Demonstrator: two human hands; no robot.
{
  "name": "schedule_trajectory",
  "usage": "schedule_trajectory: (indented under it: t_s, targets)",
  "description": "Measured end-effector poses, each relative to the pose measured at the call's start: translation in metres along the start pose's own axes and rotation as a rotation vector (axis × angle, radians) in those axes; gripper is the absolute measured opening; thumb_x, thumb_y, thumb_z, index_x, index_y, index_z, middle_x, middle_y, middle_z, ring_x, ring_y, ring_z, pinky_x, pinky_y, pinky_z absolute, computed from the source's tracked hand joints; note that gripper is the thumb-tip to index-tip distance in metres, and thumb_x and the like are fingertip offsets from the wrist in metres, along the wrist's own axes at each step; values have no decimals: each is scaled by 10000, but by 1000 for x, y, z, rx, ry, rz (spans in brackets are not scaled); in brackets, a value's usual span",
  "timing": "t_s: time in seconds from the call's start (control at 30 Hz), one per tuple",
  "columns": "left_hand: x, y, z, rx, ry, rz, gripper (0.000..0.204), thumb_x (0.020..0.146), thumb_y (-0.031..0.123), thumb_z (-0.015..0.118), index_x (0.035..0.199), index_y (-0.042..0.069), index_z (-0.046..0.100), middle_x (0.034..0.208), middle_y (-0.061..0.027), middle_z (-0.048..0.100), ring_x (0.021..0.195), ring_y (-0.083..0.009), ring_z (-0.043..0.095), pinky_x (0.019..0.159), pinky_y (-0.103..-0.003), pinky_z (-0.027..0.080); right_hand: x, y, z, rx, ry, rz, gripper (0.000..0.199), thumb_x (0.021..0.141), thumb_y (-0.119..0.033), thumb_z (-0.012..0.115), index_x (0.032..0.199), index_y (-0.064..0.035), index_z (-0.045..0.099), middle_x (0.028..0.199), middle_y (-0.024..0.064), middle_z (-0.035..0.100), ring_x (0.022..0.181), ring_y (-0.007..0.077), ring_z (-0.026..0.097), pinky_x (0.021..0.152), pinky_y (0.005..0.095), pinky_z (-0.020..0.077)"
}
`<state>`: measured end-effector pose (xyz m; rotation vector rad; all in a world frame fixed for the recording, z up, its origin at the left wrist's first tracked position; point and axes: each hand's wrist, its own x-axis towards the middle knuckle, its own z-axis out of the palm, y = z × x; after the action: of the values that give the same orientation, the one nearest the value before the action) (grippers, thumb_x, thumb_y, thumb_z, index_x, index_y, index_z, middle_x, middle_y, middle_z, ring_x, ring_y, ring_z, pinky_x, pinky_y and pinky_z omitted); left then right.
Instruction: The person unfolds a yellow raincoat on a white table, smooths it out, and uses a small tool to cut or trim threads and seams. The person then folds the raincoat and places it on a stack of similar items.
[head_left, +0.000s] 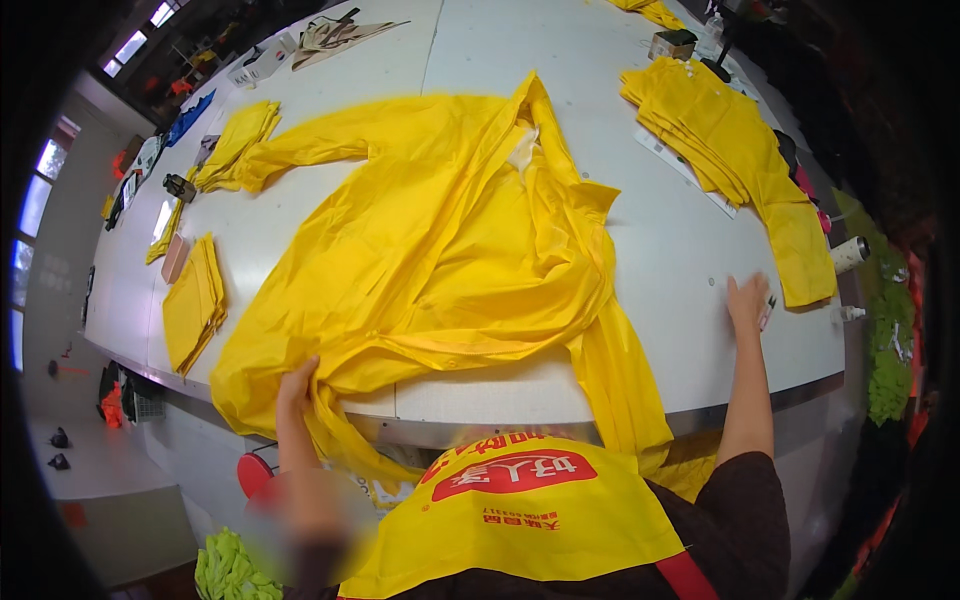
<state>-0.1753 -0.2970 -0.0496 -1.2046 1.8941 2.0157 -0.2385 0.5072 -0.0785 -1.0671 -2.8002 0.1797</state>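
Note:
A large yellow raincoat [430,250] lies spread and rumpled on the white table. One sleeve stretches to the far left, and the other hangs over the front edge. My left hand [297,385] is closed on the raincoat's lower left edge, bunching the cloth. Off to the right, apart from the raincoat, my right hand [746,300] is over the table with its fingers stretched out, slightly blurred. A small pale object [768,311] with dark and reddish parts is against the outer side of that hand; I cannot make out its kind.
Folded yellow pieces [700,130] are stacked at the right, one long piece trailing forward beside a pale bottle [851,254]. More folded yellow cloth [197,305] lies at the left near a dark jar [179,187]. The table's metal front edge [520,425] runs before my yellow apron.

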Motion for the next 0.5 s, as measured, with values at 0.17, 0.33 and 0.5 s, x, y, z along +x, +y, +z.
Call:
schedule_trajectory:
  t_s: [0.17, 0.33, 0.5]
  targets:
    - [-12, -34, 1, 12, 95, 171, 396, 800, 185, 666, 1102, -42, 546, 1054, -102, 599, 842, -196, 606, 655, -295, 509, 33, -226, 2, 640, 17, -575, 564, 791, -304, 623, 1198, 63, 487, 1211, 243, 512, 1152, 334, 481, 977, 361, 366]
    - [-16, -34, 42, 279, 367, 298, 455, 824, 273, 635, 1134, -47, 544, 1124, -112, 577, 998, -216, 543, 842, -297, 427, 27, -385, 17, 489, -201, -485, 490, 740, -260, 649, 1091, 53, 511, 1090, 256, 563, 1046, 379, 528, 873, 394, 437]
    - [61, -54, -6, 456, 410, 506, 454, 802, 277, 654, 1116, -37, 560, 1131, -109, 579, 986, -220, 548, 841, -306, 429, 25, -407, 66, 638, -333, -312, 508, 743, -221, 645, 1142, 41, 471, 1068, 242, 574, 1013, 362, 555, 841, 403, 455]
